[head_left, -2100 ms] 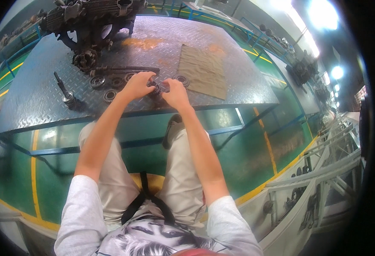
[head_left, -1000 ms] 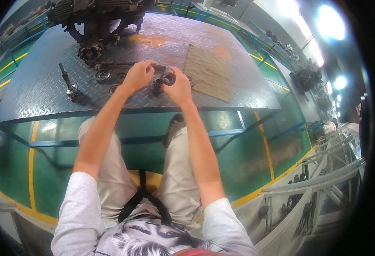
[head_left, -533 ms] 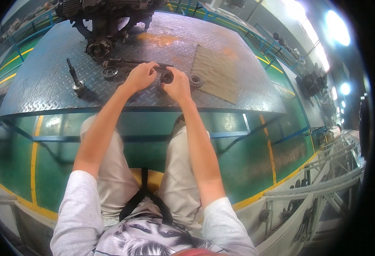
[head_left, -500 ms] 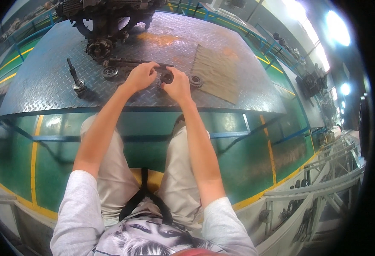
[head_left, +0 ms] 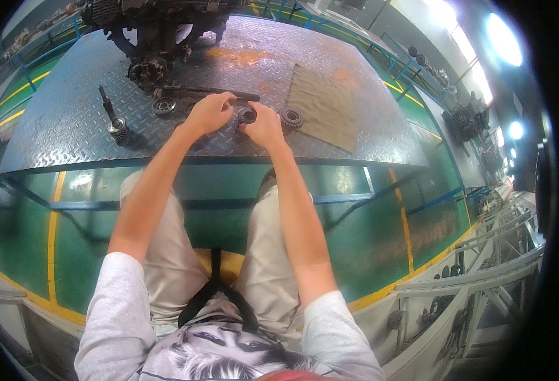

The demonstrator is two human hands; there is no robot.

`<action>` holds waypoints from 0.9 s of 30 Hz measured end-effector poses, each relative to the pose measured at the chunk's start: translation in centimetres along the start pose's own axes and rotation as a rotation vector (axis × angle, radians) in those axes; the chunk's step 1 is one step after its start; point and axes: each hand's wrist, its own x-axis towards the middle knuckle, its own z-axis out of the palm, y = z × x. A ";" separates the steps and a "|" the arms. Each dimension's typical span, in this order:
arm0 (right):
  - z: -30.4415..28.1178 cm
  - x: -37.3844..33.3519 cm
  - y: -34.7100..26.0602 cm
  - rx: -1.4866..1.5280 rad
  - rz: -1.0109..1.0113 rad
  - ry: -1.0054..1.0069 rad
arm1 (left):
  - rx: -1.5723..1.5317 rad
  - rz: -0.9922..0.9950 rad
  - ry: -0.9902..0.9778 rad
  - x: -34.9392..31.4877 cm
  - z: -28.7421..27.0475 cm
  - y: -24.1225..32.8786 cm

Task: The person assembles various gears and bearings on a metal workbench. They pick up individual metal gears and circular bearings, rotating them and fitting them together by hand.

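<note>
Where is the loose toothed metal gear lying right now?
In the head view, the toothed metal gear lies on the steel plate table, between the right hand and the brown cloth.

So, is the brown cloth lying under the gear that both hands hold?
No. The cloth lies further right, and the hands hold the gear over bare metal table.

the counter (head_left: 70,120) is steel tread plate, raised diamond pattern all over, dull grey with an orange rusty patch near the back. the little gear (head_left: 246,117) between the left hand (head_left: 209,112) and right hand (head_left: 263,125) is dark metal, greasy looking, toothed edge. second gear (head_left: 290,117) beside it has the same dark matt finish. the mat (head_left: 323,105) looks like worn brownish cardboard or cloth, rough and stained. engine block (head_left: 159,28) at the back is grimy cast metal, the shaft (head_left: 110,116) oily steel.
</note>
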 end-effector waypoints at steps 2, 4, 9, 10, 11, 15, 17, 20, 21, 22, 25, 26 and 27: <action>0.1 0.0 0.1 -0.009 -0.002 0.000 | -0.005 -0.011 -0.017 0.0 0.1 0.0; 0.1 0.0 0.1 0.008 -0.021 0.021 | -0.009 -0.021 -0.035 0.0 0.2 0.0; -0.1 0.2 -0.1 0.051 -0.034 0.109 | 0.000 -0.022 -0.049 0.1 0.5 0.0; -0.3 0.4 -0.1 0.096 -0.036 0.143 | 0.002 -0.021 -0.051 0.1 0.5 0.1; -0.5 0.4 -0.1 0.097 -0.035 0.145 | 0.006 -0.011 -0.054 0.1 0.5 0.2; -1.6 0.4 -0.1 0.269 -0.006 0.282 | -0.064 -0.013 -0.085 0.2 0.7 0.4; -2.0 0.4 0.2 0.230 0.071 0.284 | -0.062 0.021 -0.078 0.2 1.0 0.3; -2.4 -0.1 1.4 0.152 0.101 0.281 | -0.082 0.066 -0.086 0.5 1.6 0.7; -2.5 -0.3 1.8 0.110 0.122 0.265 | -0.099 0.076 -0.101 0.6 1.8 1.0; -2.6 -0.4 2.1 0.108 0.122 0.265 | -0.102 0.076 -0.100 0.6 2.0 0.9; -3.1 -1.0 2.8 0.061 0.160 0.203 | -0.042 0.143 -0.097 0.7 2.5 1.4; -3.5 -1.3 3.0 0.027 0.178 0.152 | -0.018 0.124 -0.122 0.7 2.5 1.9; -3.8 -1.6 3.3 -0.007 0.196 0.099 | 0.006 0.105 -0.147 0.8 2.5 2.3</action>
